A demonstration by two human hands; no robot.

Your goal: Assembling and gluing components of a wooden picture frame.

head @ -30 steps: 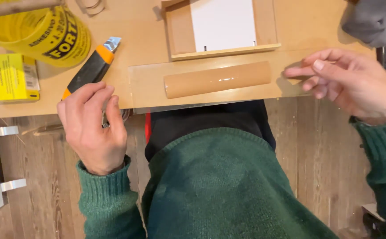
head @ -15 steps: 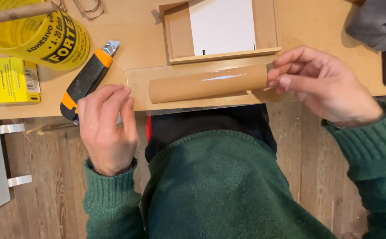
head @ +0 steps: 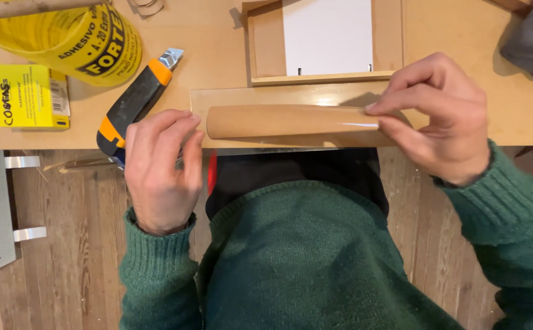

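A rounded wooden piece [head: 291, 121], long and glossy, lies on a flat wooden board [head: 217, 98] at the near edge of the workbench. My right hand [head: 440, 119] pinches the right end of that piece between thumb and fingers. My left hand [head: 159, 168] rests at the bench edge with curled fingers just left of the piece's blunt end, touching the board's corner. An orange and black utility knife [head: 135, 104] lies right beside my left hand, blade pointing away.
A big yellow glue bottle [head: 70, 36] lies on its side at the back left, a small yellow box [head: 31, 96] below it. A shallow wooden frame with a white sheet [head: 324, 40] sits behind the board. Grey cloth [head: 532, 36] is at the right. Wooden floor lies below.
My right hand moved left and took hold of the wooden piece's right end. My left hand shifted right toward the piece's left end.
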